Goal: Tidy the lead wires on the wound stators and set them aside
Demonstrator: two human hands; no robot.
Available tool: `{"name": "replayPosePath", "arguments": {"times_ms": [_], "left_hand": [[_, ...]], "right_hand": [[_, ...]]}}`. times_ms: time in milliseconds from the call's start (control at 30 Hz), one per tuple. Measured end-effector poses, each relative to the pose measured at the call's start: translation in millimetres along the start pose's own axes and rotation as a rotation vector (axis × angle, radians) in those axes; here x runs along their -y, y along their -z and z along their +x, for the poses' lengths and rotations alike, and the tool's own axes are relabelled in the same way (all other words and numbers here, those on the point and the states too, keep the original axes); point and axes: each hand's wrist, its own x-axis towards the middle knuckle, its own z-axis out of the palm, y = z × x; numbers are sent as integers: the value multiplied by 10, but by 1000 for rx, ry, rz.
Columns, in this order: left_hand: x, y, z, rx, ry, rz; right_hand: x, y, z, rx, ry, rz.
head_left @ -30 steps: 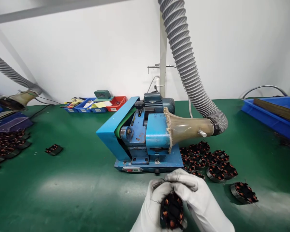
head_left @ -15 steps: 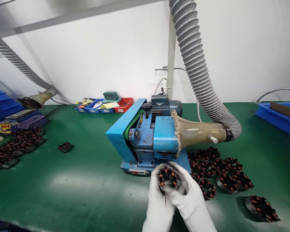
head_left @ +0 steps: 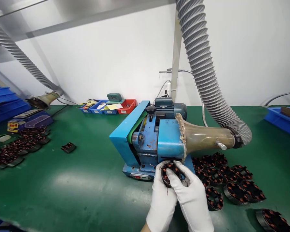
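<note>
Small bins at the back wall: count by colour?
Blue bins: 3
Red bin: 1
Total: 4

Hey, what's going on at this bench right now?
A person in white gloves holds a round copper-wound stator in both hands, left hand and right hand, right in front of a blue bench machine on a green table. A ribbed extraction hose feeds into the machine's funnel. More stators lie in a cluster at the right and a pile at the far left.
</note>
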Motion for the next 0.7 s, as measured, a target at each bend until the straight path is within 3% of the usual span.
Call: {"name": "replayPosePath", "arguments": {"times_ms": [133,233,333,467,600,700], "left_hand": [[112,140,-220,-55,147,-144],[189,217,-317,-81,184,-217],[177,197,-249,-100,110,-156],[48,103,-27,-6,-4,-28],[-48,29,96,-3,-21,16],[-39,21,40,3,-7,19]], "right_hand": [[-125,38,-239,-54,10,-57],[-196,44,-351,-62,31,-69],[-185,12,-269,-37,20,-44],[-69,-40,-40,25,3,-11],[23,-59,66,32,3,-27],[-2,-29,38,-2,37,-40]]}}
